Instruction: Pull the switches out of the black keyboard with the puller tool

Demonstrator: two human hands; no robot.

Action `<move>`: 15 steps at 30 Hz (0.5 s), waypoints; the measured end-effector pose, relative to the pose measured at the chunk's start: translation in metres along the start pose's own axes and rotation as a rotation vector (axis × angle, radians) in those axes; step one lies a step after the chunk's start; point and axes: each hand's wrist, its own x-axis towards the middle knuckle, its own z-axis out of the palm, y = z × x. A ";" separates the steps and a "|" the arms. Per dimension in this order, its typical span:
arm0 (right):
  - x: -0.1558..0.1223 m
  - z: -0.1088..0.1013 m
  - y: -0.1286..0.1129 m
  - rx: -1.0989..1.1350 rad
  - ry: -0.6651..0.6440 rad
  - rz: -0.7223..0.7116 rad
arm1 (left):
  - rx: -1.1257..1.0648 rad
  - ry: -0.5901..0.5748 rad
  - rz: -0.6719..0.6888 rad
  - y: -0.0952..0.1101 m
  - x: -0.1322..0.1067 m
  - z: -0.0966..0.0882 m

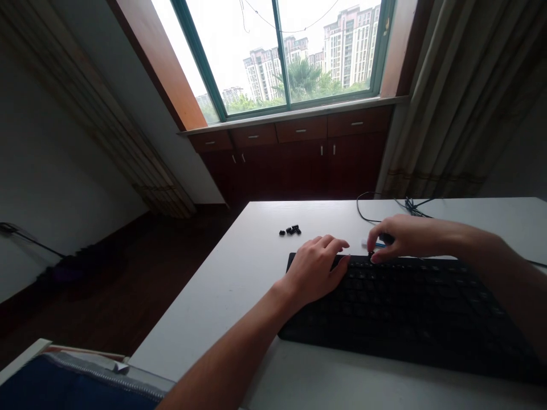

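Observation:
A black keyboard [401,313] lies on the white table [205,296]. My left hand [318,265] rests over its upper left corner, fingers stretched out and apart. Thumb and forefinger of my right hand [395,233] pinch a small black keycap [371,256] at the keyboard's top edge. Something dark, perhaps a tool's handle, shows within the curl of that hand; its kind is unclear. Partly behind the right fingers is a thin white and blue item [379,245]. Several loose black keycaps [292,230] lie beyond my left hand.
A black cable [412,206] is bunched near the table's far edge. Beyond stand dark red cabinets [282,165] beneath a window [290,57], with curtains [453,102] on both sides. Dark blue cloth with a zip [72,381] is at the lower left.

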 end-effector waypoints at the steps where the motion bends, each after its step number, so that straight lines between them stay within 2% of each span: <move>1: 0.001 0.002 0.001 0.026 -0.069 -0.009 | 0.001 0.000 0.001 0.000 0.000 0.000; 3: 0.002 0.003 0.000 0.055 -0.247 -0.019 | -0.005 -0.001 -0.002 -0.001 0.000 0.000; 4: 0.003 0.003 -0.001 0.058 -0.280 -0.017 | -0.013 -0.002 -0.006 -0.001 0.000 0.000; 9: 0.008 0.001 -0.021 0.090 -0.283 -0.002 | -0.137 0.015 -0.021 -0.002 0.001 -0.002; 15: 0.010 0.006 -0.050 0.158 -0.244 0.021 | -0.280 0.172 -0.013 -0.005 0.002 -0.007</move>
